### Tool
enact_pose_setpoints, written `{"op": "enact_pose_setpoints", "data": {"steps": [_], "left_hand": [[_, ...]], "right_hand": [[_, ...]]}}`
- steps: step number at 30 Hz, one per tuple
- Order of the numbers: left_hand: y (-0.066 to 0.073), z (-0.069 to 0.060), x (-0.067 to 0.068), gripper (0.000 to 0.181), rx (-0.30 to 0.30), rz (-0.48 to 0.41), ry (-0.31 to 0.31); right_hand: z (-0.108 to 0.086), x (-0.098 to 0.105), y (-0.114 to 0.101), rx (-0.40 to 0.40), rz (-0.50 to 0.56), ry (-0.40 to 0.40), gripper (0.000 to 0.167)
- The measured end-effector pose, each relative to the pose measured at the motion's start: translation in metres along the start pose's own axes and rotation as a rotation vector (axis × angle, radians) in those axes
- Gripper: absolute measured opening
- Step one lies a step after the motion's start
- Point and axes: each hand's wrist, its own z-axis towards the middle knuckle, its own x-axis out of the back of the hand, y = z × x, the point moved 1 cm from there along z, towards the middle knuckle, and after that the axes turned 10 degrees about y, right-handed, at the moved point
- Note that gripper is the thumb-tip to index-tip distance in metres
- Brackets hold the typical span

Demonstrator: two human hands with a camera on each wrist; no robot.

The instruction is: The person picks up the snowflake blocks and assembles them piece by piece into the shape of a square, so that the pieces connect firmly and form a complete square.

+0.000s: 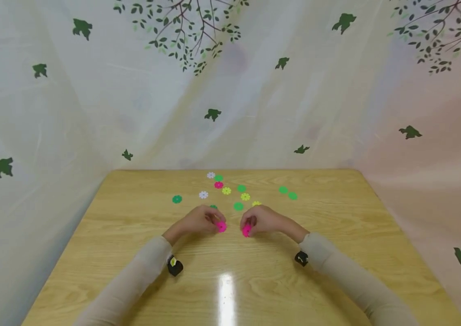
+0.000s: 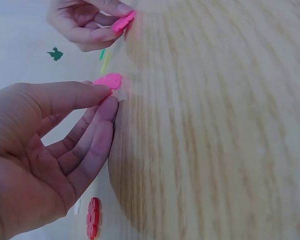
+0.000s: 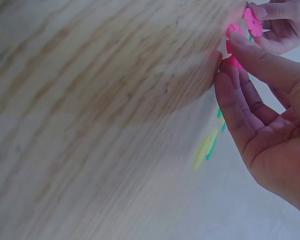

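My left hand (image 1: 199,219) pinches a bright pink flower-shaped disc (image 1: 222,226) between thumb and fingertips, just above the table or at its surface; I cannot tell which. Facing it, my right hand (image 1: 269,219) pinches a second pink flower disc (image 1: 247,231). A small gap separates the two discs in the head view. In the left wrist view the near disc (image 2: 110,81) juts out past the thumb, its lower part hidden by the fingers. The right wrist view shows the right hand's disc (image 3: 234,31) tilted up, partly covered by the thumb.
Several loose discs lie on the wooden table (image 1: 132,226) beyond the hands: a pinkish-red one (image 1: 218,185), white ones (image 1: 204,194), yellow ones (image 1: 245,197), light green ones (image 1: 283,189) and a dark green one (image 1: 177,199). A leaf-and-bird patterned cloth (image 1: 247,136) hangs behind.
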Motion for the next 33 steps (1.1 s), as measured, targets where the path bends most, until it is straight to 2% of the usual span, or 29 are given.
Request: {"op": "enact_pose_setpoints", "data": {"steps": [6, 10, 13, 19, 26, 30, 33], "left_hand": [[-0.005, 0.002, 0.001, 0.035, 0.144, -0.208, 0.013], [-0.007, 0.003, 0.000, 0.035, 0.213, -0.268, 0.035], [-0.009, 0.003, 0.001, 0.035, 0.244, -0.291, 0.050], [-0.012, 0.003, 0.003, 0.036, 0.279, -0.362, 0.098], [-0.009, 0.010, 0.009, 0.037, 0.279, -0.409, 0.173], [-0.004, 0.016, 0.012, 0.036, 0.279, -0.442, 0.230], [0.002, 0.019, 0.013, 0.035, 0.272, -0.473, 0.268]], "right_hand": [[0.002, 0.003, 0.000, -0.019, 0.072, 0.005, 0.014], [0.003, 0.006, -0.001, -0.038, 0.128, 0.025, 0.014], [0.005, 0.008, 0.000, -0.060, 0.151, 0.060, 0.016], [0.014, 0.013, 0.004, -0.172, 0.194, 0.120, 0.022], [0.021, 0.018, 0.004, -0.234, 0.343, 0.212, 0.027], [0.025, 0.020, 0.003, -0.238, 0.421, 0.298, 0.026], [0.029, 0.019, 0.001, -0.204, 0.458, 0.361, 0.025]]}}
